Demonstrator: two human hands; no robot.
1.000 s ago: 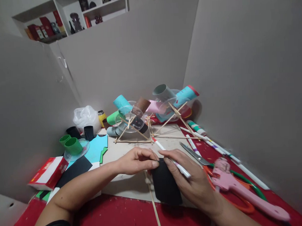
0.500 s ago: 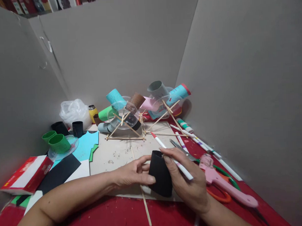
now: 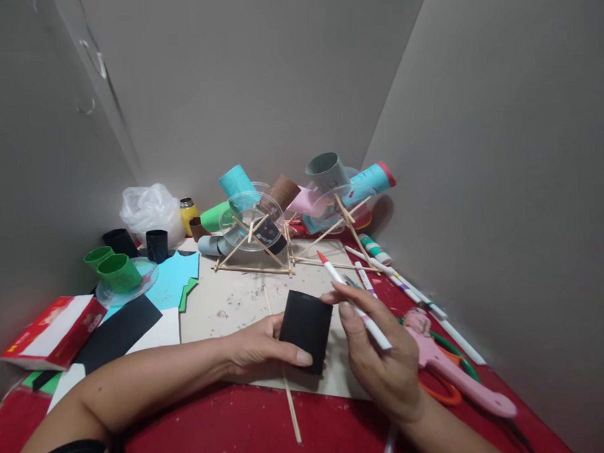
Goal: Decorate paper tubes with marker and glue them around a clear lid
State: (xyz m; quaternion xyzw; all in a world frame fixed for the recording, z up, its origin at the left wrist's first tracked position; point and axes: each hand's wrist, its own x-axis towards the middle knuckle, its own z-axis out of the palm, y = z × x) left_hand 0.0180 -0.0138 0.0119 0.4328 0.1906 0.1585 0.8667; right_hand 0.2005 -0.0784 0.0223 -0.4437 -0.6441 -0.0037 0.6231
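Note:
My left hand (image 3: 267, 348) grips a black paper tube (image 3: 306, 330), thumb across its near face and fingers behind it. Between the thumb and fingers of my right hand (image 3: 377, 350) is a white marker (image 3: 358, 307) with a red end pointing up and away. One right fingertip reaches the tube's upper right corner, or nearly so; I cannot tell whether it touches. Below the tube, a thin wooden stick (image 3: 291, 407) lies across the edge of the pale board (image 3: 225, 310).
Behind stands a stick frame (image 3: 254, 270) with clear discs and coloured paper tubes. Green paper cups (image 3: 118, 273), black card (image 3: 119, 331) and a red-and-white box (image 3: 51, 334) lie left. To the right are a pink glue gun (image 3: 453, 373), orange-handled scissors (image 3: 442, 392) and several markers (image 3: 409, 292).
The black tube has turned in my left hand, its flat side now facing me and its opening no longer showing. My right hand has come away from the tube's side, still holding the marker.

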